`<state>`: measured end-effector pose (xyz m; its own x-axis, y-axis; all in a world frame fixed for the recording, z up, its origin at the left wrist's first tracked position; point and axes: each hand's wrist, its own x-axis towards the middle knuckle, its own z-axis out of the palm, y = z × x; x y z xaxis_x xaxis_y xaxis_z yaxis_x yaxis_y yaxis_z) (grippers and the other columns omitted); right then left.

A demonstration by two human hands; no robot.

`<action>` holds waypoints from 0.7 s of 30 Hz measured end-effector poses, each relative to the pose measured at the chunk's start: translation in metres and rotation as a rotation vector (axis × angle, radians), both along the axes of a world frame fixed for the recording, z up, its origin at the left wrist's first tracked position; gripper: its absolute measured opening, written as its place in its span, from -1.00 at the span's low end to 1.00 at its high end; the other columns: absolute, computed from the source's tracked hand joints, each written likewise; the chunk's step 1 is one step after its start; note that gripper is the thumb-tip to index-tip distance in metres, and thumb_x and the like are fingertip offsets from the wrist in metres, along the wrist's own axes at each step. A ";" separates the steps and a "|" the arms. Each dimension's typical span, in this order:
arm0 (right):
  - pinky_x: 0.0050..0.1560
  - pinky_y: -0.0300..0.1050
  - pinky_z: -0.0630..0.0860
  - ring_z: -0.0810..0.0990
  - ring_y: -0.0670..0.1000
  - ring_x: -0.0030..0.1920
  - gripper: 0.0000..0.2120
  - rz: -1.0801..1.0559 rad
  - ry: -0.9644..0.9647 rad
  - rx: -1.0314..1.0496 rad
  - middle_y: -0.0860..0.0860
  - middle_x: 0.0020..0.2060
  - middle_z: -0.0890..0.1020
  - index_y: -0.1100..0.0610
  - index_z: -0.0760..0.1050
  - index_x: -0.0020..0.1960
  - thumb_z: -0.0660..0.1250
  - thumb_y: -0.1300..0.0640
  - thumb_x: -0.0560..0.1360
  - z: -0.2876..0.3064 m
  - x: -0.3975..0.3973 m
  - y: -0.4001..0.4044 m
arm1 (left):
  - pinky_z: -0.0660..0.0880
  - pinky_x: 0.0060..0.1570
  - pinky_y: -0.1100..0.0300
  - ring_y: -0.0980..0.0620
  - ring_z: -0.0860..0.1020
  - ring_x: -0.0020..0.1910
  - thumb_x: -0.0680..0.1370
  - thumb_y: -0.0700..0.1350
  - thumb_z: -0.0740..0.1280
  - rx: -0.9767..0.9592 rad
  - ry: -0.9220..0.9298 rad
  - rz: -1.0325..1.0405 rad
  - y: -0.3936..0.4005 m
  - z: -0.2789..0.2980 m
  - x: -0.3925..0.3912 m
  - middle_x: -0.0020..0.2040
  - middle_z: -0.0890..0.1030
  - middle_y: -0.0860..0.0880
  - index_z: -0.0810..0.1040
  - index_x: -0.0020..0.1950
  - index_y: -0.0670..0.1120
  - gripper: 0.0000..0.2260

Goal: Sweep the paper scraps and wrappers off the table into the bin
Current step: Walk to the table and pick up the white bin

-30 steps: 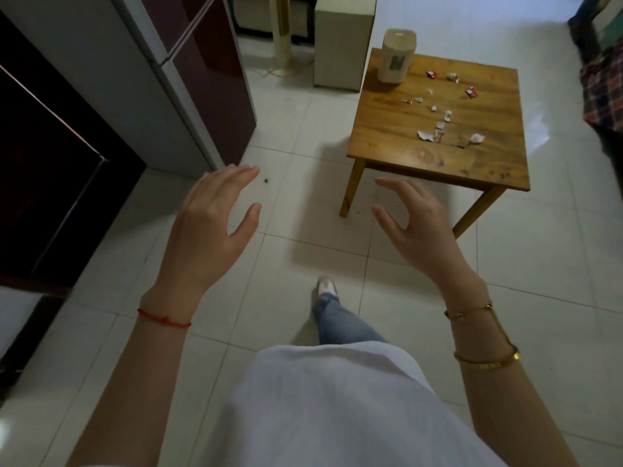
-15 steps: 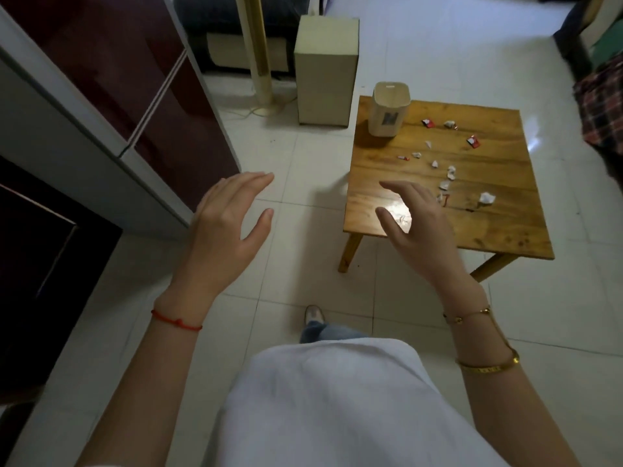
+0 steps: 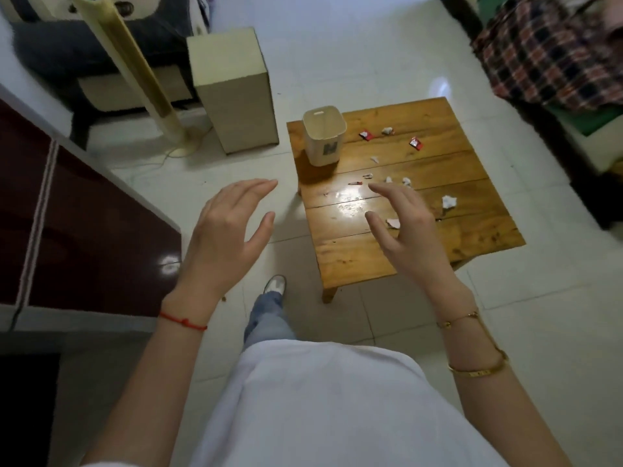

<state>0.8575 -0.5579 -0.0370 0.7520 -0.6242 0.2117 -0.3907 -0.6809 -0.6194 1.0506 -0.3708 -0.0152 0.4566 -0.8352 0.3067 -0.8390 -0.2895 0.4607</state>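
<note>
A low wooden table (image 3: 354,261) stands ahead of me on the tiled floor. A small cream bin (image 3: 325,136) stands upright on its far left corner, its inside looking empty. Several white paper scraps lie across the top, among them one crumpled scrap (image 3: 448,201) on the right. Two red wrappers (image 3: 366,135) (image 3: 416,143) lie near the far edge. My left hand (image 3: 226,230) hovers open over the floor, left of the table. My right hand (image 3: 408,230) hovers open above the table's near half, holding nothing; a white scrap (image 3: 393,223) shows just beside its thumb.
A dark red cabinet (image 3: 84,237) runs along the left. A beige box (image 3: 232,89) and a tall cream fan pole (image 3: 135,82) stand behind the table's left. A plaid cloth (image 3: 546,52) covers furniture at the far right. My foot (image 3: 274,284) is near the table's front leg.
I have walked closer: the table has come nearer and lower in view, and my right hand is now over its top. Both hands stay open and empty.
</note>
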 end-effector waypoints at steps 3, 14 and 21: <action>0.39 0.03 0.38 0.43 0.01 0.36 -0.63 -0.120 -0.001 0.010 0.04 0.28 0.54 0.14 0.44 0.37 0.31 0.12 0.59 -0.009 0.025 -0.013 | 0.41 0.31 -0.05 0.00 0.46 0.31 0.59 -0.08 0.24 0.028 0.003 -0.093 -0.037 -0.008 0.046 0.31 0.52 -0.06 0.43 0.39 -0.08 -0.63; 0.41 0.09 0.38 0.40 -0.02 0.37 -0.63 -0.561 0.075 0.119 0.02 0.30 0.51 0.11 0.42 0.39 0.28 0.10 0.60 -0.023 0.111 -0.023 | 0.44 0.27 -0.02 0.00 0.47 0.29 0.59 -0.05 0.24 0.136 -0.034 -0.516 -0.156 -0.030 0.187 0.30 0.53 -0.05 0.44 0.38 -0.08 -0.64; 0.43 0.11 0.33 0.40 0.02 0.38 -0.63 -0.712 0.125 0.197 0.06 0.31 0.51 0.16 0.43 0.38 0.28 0.14 0.60 -0.044 0.135 -0.049 | 0.46 0.25 -0.03 -0.02 0.49 0.25 0.56 -0.05 0.26 0.165 -0.013 -0.533 -0.221 -0.068 0.213 0.25 0.56 -0.06 0.49 0.32 -0.09 -0.66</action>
<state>0.9927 -0.6067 -0.0811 0.1633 -0.9865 -0.0148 -0.7707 -0.1181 -0.6262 1.2634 -0.5916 -0.0836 -0.0452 -0.9869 0.1552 -0.8943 0.1091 0.4339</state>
